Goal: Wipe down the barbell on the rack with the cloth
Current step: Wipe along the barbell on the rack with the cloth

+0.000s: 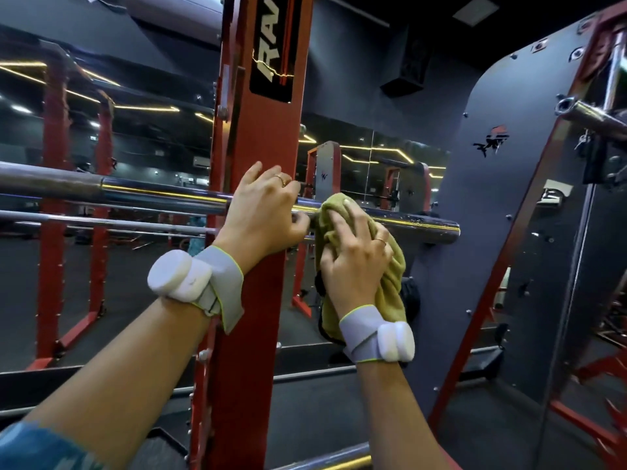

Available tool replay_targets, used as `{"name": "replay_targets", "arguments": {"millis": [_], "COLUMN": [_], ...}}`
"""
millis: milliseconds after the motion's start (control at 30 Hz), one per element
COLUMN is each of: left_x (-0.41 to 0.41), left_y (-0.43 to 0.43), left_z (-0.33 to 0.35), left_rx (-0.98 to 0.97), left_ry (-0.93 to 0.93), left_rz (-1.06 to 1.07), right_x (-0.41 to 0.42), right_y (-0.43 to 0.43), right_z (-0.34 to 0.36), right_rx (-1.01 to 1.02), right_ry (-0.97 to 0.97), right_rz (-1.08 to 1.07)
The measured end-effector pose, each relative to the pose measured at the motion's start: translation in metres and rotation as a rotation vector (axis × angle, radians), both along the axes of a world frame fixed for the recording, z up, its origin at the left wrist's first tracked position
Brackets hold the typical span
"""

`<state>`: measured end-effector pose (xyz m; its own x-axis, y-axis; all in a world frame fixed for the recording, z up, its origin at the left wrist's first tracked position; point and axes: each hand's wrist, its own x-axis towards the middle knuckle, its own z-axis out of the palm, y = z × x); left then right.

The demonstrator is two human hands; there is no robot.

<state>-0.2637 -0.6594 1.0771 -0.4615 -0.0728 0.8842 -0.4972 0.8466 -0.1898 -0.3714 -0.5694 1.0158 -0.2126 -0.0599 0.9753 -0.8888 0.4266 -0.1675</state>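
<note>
Chrome barbell [152,195] lies level across the rack, running from the left edge to its free end on the right, just short of a dark grey panel [492,205]. It passes behind the red rack post [258,137] in the middle of the view.

Left hand [268,212] is on the bar just right of the post. Its fingers [288,184] are curled over the top and the thumb is tucked under, so it is grasping the barbell. There is a ring on one finger.

Right hand [356,252] is beside it, further right, clutching a yellow-green cloth [390,286] against the thick end section of the bar. The fingers [342,222] are bent and spread over the bunched fabric, and the thumb is on the cloth's left edge. The cloth is draped over the bar there, with the rest hanging below the hand. The two hands are near each other but not touching.

Each wrist wears a grey strap with a white pod, left [183,279] and right [393,344]. A blue sleeve [37,446] shows at the near left corner.

On the far wall a mirror [373,171] shows more red racks and yellow light strips. A second chrome bar end [583,113] sticks out at the upper right.
</note>
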Motion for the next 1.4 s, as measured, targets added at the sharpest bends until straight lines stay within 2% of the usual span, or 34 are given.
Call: {"name": "replay_targets", "arguments": {"millis": [67, 167, 267, 333, 467, 567, 767, 833, 933, 1033, 1167, 1233, 1400], "left_x": [-0.012, -0.024, -0.032, -0.035, -0.038, -0.040, -0.048, -0.049, -0.050, -0.051, -0.052, -0.053, -0.053], "left_y": [0.002, 0.002, -0.003, -0.006, -0.010, -0.013, -0.008, -0.008, -0.011, -0.011, -0.011, -0.010, -0.011], "left_z": [0.001, -0.005, -0.011, -0.013, -0.014, -0.015, -0.015, -0.015, -0.017, -0.018, -0.017, -0.018, -0.019], "left_rx": [0.034, 0.037, 0.002, -0.016, -0.056, -0.060, -0.012, -0.015, -0.045, -0.057, -0.049, -0.060, -0.080], "left_ry": [-0.016, -0.009, 0.052, 0.069, 0.098, 0.127, 0.262, 0.287, 0.307, 0.323, 0.345, 0.355, 0.363], "left_rz": [0.002, 0.041, 0.079, 0.087, 0.090, 0.063, 0.031, 0.024, 0.033, 0.020, 0.005, 0.009, 0.001], "right_x": [-0.007, -0.022, -0.030, -0.025, -0.021, -0.031, -0.039, -0.030, -0.024, -0.035, -0.047, -0.044, -0.034], "right_y": [0.005, 0.017, 0.021, 0.019, 0.010, 0.015, 0.024, 0.019, 0.011, 0.018, 0.028, 0.029, 0.019], "right_z": [-0.010, -0.008, 0.013, 0.020, 0.000, -0.013, 0.012, 0.017, 0.002, -0.009, 0.006, 0.020, 0.012], "right_rx": [-0.002, -0.063, -0.013, 0.054, 0.070, 0.035, 0.014, 0.058, 0.075, 0.025, -0.004, 0.015, 0.128], "right_ry": [-0.032, -0.208, -0.325, -0.287, -0.018, -0.074, -0.308, -0.242, -0.041, -0.099, -0.297, -0.328, -0.065], "right_rz": [0.016, 0.023, -0.016, -0.063, -0.088, -0.021, -0.088, -0.105, -0.098, -0.031, -0.086, -0.104, -0.135]}}
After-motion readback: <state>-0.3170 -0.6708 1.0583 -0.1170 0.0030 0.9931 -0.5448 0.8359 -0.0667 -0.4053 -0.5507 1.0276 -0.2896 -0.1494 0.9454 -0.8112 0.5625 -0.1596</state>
